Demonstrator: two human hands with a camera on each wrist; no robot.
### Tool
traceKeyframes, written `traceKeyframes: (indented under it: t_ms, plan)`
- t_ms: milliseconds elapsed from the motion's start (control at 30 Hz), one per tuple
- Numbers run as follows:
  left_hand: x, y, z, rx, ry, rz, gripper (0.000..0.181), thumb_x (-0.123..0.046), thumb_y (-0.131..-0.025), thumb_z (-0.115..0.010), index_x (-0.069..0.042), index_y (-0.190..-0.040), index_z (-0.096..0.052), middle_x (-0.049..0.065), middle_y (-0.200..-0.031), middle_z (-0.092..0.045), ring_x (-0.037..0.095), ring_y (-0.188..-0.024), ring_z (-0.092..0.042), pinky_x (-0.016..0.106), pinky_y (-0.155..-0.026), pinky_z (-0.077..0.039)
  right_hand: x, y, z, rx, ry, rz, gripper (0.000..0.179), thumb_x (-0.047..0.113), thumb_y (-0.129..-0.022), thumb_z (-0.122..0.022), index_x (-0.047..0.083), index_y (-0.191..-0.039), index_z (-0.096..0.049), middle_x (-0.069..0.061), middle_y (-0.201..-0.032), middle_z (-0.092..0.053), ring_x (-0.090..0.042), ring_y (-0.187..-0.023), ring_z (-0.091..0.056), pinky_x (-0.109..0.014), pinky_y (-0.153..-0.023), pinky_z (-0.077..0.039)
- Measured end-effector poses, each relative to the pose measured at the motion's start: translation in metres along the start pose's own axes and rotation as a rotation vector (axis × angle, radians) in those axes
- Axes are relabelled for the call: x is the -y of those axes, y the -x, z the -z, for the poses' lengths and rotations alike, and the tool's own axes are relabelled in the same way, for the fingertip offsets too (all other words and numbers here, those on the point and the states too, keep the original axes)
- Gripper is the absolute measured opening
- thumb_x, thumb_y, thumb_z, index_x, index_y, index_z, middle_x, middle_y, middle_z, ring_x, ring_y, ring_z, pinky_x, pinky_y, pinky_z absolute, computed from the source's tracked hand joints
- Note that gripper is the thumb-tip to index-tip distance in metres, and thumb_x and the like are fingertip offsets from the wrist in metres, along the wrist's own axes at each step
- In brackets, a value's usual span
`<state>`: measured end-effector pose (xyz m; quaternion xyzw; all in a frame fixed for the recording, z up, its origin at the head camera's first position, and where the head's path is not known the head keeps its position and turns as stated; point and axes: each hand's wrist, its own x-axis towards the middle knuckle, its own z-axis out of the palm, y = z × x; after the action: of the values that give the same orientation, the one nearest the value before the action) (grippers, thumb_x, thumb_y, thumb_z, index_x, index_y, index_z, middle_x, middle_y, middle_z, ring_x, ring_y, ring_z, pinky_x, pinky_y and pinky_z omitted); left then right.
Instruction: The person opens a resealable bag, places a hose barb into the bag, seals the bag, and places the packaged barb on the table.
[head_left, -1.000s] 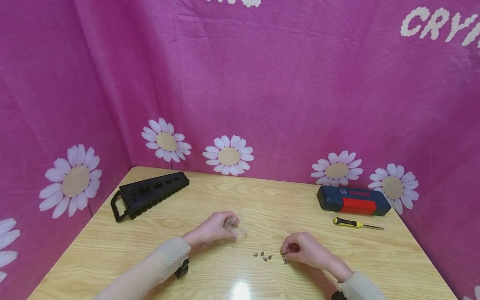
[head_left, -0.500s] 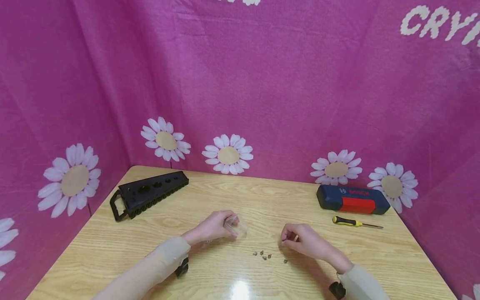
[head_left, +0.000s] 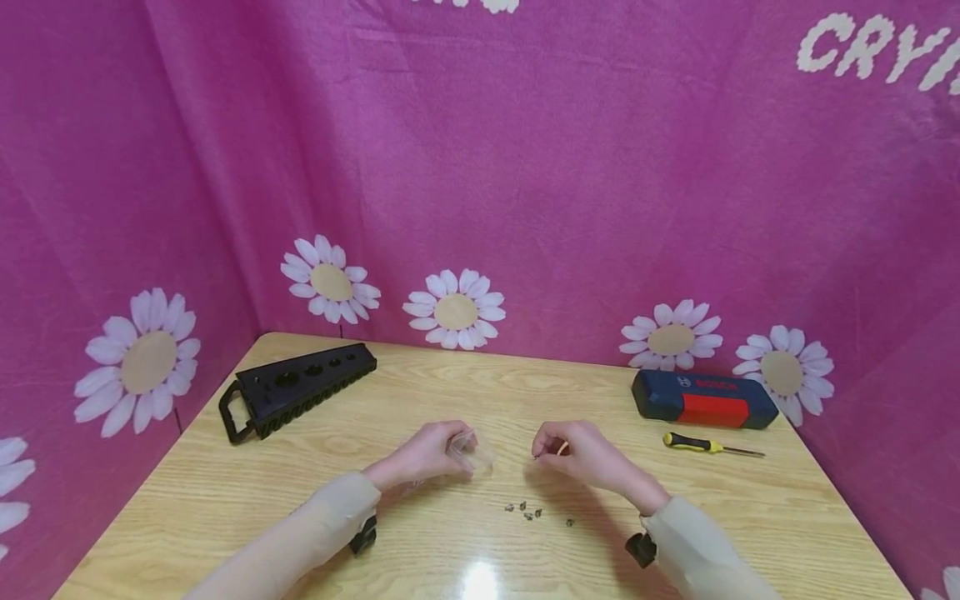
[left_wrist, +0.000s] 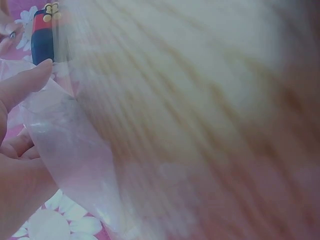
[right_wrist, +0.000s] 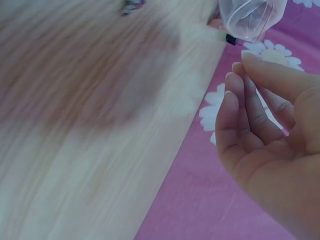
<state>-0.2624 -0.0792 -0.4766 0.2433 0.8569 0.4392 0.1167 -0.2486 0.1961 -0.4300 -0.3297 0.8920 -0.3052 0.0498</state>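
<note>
The thumb and forefinger of the right hand meet at their tips, pinching a tiny grey metal piece (its exact shape is too small to make out, and the fingers hide most of it). The other fingers of that hand curve in close behind the forefinger. Across a short gap to the left of these fingertips, the left hand pinches a clear, thin plastic bag between thumb and fingers; the bag bulges out past the left fingertips toward the right hand, near the pinched piece but apart from it.

On the wearer's side of the right fingertips, four small silvery-grey metal pieces lie in a loose cluster on the pale wood-grain table. A fifth small metal piece lies apart, to the right of that cluster and nearer the wearer than the right fingers.

Farther out, beyond the right fingers and to their right, lies a slim screwdriver with a yellow-and-black handle, its handle end toward the hand. Just behind it sits a dark-blue and red oblong case. Beyond the left fingers and to their left, well apart, rests a black tapered rack with round holes and a loop handle. Past everything hangs a magenta cloth printed with white daisies.
</note>
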Motion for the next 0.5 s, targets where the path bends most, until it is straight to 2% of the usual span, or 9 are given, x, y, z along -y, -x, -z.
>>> traceKeyframes:
  t_ms: [167,367,500]
  plan:
    - [-0.001,0.0,0.001,-0.01,-0.014,0.0,0.035,-0.007,-0.078,-0.083,-0.002,-0.106,-0.064,0.009,-0.107,-0.071,0.018,-0.097,-0.069,0.022,-0.08,-0.054,0.011,-0.02,-0.007,-0.029,-0.011,0.036,0.005,0.007,-0.09,-0.071,0.011,-0.088,-0.069,0.002,-0.083,-0.072,0.003,-0.076,-0.059,-0.02,-0.069,-0.054]
    - [-0.001,0.0,0.002,0.001,0.009,0.0,0.034,-0.006,-0.079,-0.082,-0.002,-0.106,-0.063,0.011,-0.108,-0.07,0.017,-0.093,-0.07,0.025,-0.081,-0.056,0.025,-0.039,-0.018,-0.034,-0.008,0.086,0.004,0.008,-0.09,-0.071,0.005,-0.088,-0.069,-0.002,-0.083,-0.073,-0.002,-0.076,-0.063,-0.017,-0.069,-0.054]
    - [-0.001,0.001,0.001,0.001,-0.019,0.006,0.034,-0.011,-0.079,-0.083,-0.005,-0.106,-0.064,0.007,-0.107,-0.07,0.012,-0.09,-0.065,0.027,-0.082,-0.053,0.032,-0.048,-0.029,-0.036,-0.027,0.097,0.002,0.002,-0.089,-0.07,0.004,-0.088,-0.07,-0.005,-0.083,-0.074,-0.005,-0.075,-0.065,-0.016,-0.069,-0.053]
